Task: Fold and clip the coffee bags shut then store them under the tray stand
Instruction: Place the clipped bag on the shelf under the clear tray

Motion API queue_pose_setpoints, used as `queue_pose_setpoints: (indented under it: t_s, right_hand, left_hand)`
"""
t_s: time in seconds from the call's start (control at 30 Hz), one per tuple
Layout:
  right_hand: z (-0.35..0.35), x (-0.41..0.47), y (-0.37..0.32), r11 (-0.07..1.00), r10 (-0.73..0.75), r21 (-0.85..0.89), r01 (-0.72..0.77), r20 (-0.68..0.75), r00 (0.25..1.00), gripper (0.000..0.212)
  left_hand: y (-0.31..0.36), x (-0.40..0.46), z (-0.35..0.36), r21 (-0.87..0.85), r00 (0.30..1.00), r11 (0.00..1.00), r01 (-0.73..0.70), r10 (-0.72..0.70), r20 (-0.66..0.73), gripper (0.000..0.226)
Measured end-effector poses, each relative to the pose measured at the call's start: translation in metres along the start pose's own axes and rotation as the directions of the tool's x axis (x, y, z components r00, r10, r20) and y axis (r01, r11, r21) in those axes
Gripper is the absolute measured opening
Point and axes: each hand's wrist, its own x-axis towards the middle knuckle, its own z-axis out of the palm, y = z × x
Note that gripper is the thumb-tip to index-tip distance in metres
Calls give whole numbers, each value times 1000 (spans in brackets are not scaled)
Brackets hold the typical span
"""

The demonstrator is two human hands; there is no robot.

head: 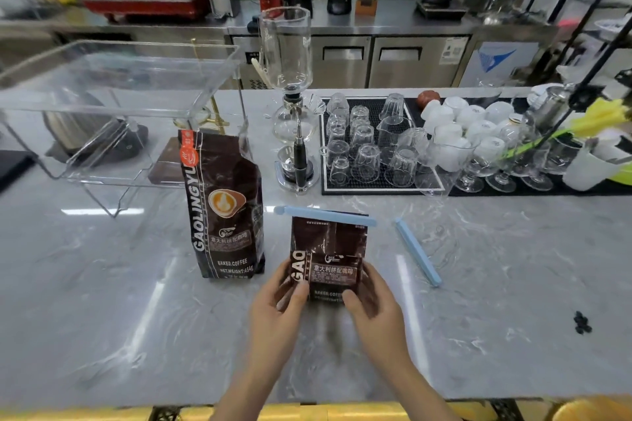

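Observation:
A short, folded dark brown coffee bag [328, 249] stands on the marble counter, its top closed under a light blue clip [325, 215]. My left hand [278, 304] grips its lower left side and my right hand [371, 304] grips its lower right side. A taller brown coffee bag [224, 208] stands upright to the left, its top unfolded and without a clip. A second light blue clip [418, 251] lies loose on the counter to the right. The clear acrylic tray stand [113, 85] rises at the back left.
A glass siphon coffee maker [290, 96] stands behind the bags. A black mat [372, 188] with several upturned glasses and white cups [468, 126] fills the back right. A dark scale sits under the tray stand. A small black object [582, 322] lies near the right.

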Motion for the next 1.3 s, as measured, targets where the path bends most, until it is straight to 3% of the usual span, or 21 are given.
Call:
queue_pose_setpoints:
  t_s: [0.1, 0.23, 0.43, 0.83, 0.97, 1.07, 1.17, 1.3]
  right_hand:
    - [-2, -6, 0, 999, -22, -35, 22, 21, 1000, 64]
    - [-6, -7, -3, 997, -42, -59, 43, 31, 999, 75]
    - [-9, -7, -9, 996, -55, -64, 55, -4, 998, 69]
    - [0, -10, -44, 959, -271, -87, 269, -14, 962, 71]
    - [11, -12, -58, 928, -348, -110, 356, 87, 934, 73]
    - [22, -14, -69, 871, -442, -146, 469, 183, 878, 87]
    - [34, -12, -77, 861, -435, -142, 489, 296, 851, 104]
    - [56, -10, -87, 839, -437, -110, 533, 446, 781, 110]
  left_hand:
    - [-5, -5, -3, 57, 999, 998, -30, 27, 41, 61]
    - [-6, -10, -1, 96, 995, 992, -78, 72, 71, 64]
    - [0, -22, 10, 110, 999, 993, -48, 46, 21, 68]
    - [28, -32, -4, 261, 967, 950, -170, 212, -140, 81]
    - [43, -33, -21, 276, 943, 939, -207, 266, -200, 77]
    - [50, -36, -36, 325, 942, 923, -206, 277, -191, 72]
    - [59, -40, -51, 370, 936, 907, -204, 291, -197, 79]
    - [72, -46, -79, 425, 923, 882, -203, 317, -216, 85]
